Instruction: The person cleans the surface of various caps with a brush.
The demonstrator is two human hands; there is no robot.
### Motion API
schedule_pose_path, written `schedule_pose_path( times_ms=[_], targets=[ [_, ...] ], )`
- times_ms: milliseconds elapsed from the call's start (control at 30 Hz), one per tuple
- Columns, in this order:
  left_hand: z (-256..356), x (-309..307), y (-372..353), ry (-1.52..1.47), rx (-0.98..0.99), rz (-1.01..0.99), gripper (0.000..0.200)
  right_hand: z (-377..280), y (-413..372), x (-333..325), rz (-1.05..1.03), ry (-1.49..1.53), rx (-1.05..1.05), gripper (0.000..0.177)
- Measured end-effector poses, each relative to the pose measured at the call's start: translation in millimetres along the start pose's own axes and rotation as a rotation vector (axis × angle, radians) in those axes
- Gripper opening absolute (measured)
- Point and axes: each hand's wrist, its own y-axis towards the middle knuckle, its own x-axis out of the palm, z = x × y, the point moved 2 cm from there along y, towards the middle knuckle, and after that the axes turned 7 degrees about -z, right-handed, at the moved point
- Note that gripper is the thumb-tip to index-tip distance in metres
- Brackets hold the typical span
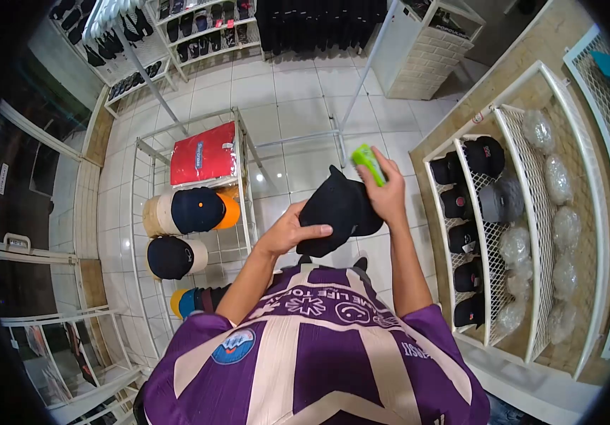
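A black cap (333, 209) is held up in front of my chest. My left hand (289, 231) grips it by its left side, with the thumb lying across the fabric and the fingers behind. Just above the cap's right side, my right hand (388, 190) is closed around a small lime-green block-shaped object (368, 164) with a pale marking. The fingers cover part of this object, and its exact kind cannot be made out. My right wrist is close to the cap's right edge.
A white wire rack (248, 212) on the left bears stacked caps (195, 210) and a red packaged garment (203, 154). To the right, a white mesh shelf (485, 234) holds dark caps and plastic-wrapped bundles (560, 237). A metal rail stand (339, 131) is ahead on the tiled floor.
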Motion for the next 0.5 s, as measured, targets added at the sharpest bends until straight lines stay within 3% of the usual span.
schedule_pose_path(
  times_ms=[67, 100, 167, 200, 267, 400, 467, 500],
  targets=[
    [2, -3, 0, 0.054, 0.027, 0.047, 0.048, -35, -1, -11, 0.012, 0.374, 0.004, 0.05],
    [2, -5, -1, 0.044, -0.043, 0.055, 0.048, -42, -9, -8, -0.001, 0.377, 0.023, 0.05],
    [-1, -11, 0, 0.046, -0.184, 0.002, 0.049, -60, -12, 3, -0.143, 0.223, -0.28, 0.051],
    [1, -12, 0, 0.05, -0.184, -0.004, 0.049, -49, -14, 15, -0.107, 0.198, -0.136, 0.05],
    [2, -11, -1, 0.065, -0.117, -0.071, 0.049, -5, -6, 17, -0.199, -0.175, 0.008, 0.049],
    [5, -13, -5, 0.124, -0.084, 0.086, 0.048, -11, -11, -13, 0.001, 0.064, -0.069, 0.049],
    [3, -22, -7, 0.026, -0.076, 0.11, 0.047, -2, -14, -14, -0.049, 0.213, -0.096, 0.049],
    [6, -20, -6, -0.012, -0.026, 0.124, 0.047, 0, -18, -12, -0.176, 0.381, -0.015, 0.05]
  ],
)
